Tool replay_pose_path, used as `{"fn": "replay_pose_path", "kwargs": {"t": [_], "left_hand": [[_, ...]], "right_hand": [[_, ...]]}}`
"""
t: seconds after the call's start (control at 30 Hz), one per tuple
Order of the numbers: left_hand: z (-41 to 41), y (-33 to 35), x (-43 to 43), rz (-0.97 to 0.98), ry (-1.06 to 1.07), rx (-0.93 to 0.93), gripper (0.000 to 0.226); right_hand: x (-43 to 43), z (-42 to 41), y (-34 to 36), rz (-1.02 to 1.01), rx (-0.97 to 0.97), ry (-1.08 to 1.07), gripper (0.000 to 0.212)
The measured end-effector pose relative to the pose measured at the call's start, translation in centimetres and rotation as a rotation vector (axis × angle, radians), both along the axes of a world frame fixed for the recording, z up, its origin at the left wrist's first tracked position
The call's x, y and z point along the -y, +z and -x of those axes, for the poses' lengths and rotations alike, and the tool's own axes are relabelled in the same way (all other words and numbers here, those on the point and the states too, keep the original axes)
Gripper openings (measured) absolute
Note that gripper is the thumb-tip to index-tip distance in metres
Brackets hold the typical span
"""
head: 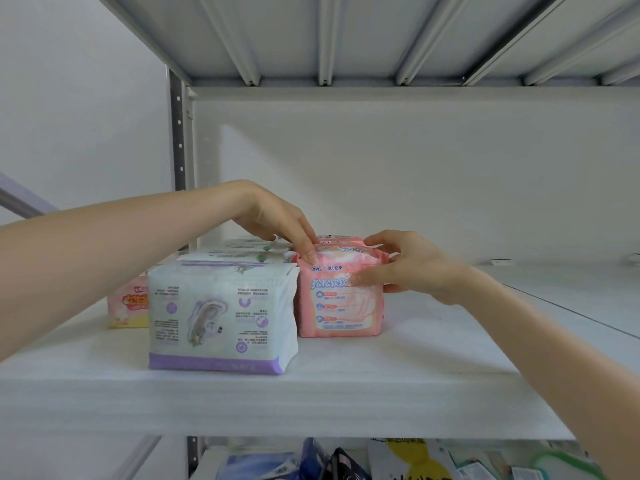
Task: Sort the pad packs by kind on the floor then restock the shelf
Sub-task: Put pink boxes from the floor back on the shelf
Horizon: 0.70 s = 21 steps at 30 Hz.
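Observation:
A pink pad pack (341, 306) stands upright on the white shelf (433, 358), with another pink pack (341, 239) right behind it. My right hand (412, 265) grips the front pink pack's right side, thumb across its face. My left hand (277, 220) reaches over from the left and its fingertips press on that pack's top left corner. A row of white-and-purple pad packs (221, 313) stands just left of the pink ones, touching them. A pink-and-yellow pack (128, 303) sits farther left, partly hidden.
The shelf's grey metal upright (178, 133) rises at the back left and the ribbed underside of the upper shelf (381, 36) hangs overhead. Mixed packages (346, 462) lie on the lower shelf. A small label (500, 261) lies at the back right.

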<state>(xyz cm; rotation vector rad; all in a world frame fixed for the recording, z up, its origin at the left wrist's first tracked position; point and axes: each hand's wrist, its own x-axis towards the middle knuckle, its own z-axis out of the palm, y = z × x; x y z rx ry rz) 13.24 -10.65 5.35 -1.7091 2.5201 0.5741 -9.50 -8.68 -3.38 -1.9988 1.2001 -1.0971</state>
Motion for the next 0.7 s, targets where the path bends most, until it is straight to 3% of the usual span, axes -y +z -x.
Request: {"fn": "replay_pose_path", "kwargs": {"t": [0.23,0.5,0.7], "left_hand": [[0.0,0.0,-0.2,-0.044,-0.011,0.014,0.074],[0.8,0.6,-1.7,-0.022,0.037,0.076,0.079],[1.1,0.6,-3.6,0.132,0.11,0.023,0.088]], "right_hand": [[0.1,-0.1,-0.8,0.044,0.026,-0.023,0.071],[-0.2,-0.3,-1.5,0.089,0.026,-0.08,0.088],[-0.7,-0.5,-2.2,0.2,0.045,-0.143,0.089]]}}
